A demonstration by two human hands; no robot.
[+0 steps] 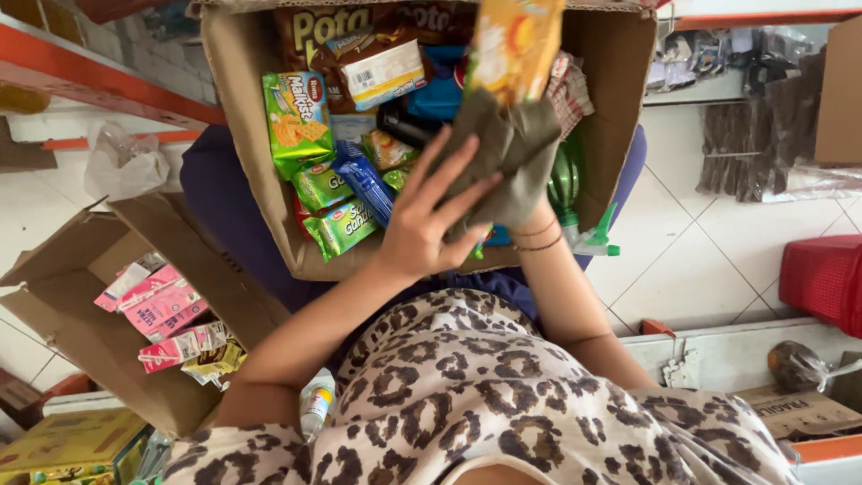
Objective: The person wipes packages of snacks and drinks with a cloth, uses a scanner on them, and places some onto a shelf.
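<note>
Gripping a grey cloth and a yellow snack packet, the right hand hovers over the cardboard box while the left hand lies open against the cloth.

- White tiled floor with dark grout lines, brightly lit.
- Orange shelf rail along a pale brick wall.
- Red plastic crate at the floor's right edge.
- Open cardboard box at the left.

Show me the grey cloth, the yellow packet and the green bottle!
grey cloth (507,153), head view, middle of the bunched fabric.
yellow packet (514,45), head view, its printed front.
green bottle (564,184), head view, the side showing beside the cloth.
</note>
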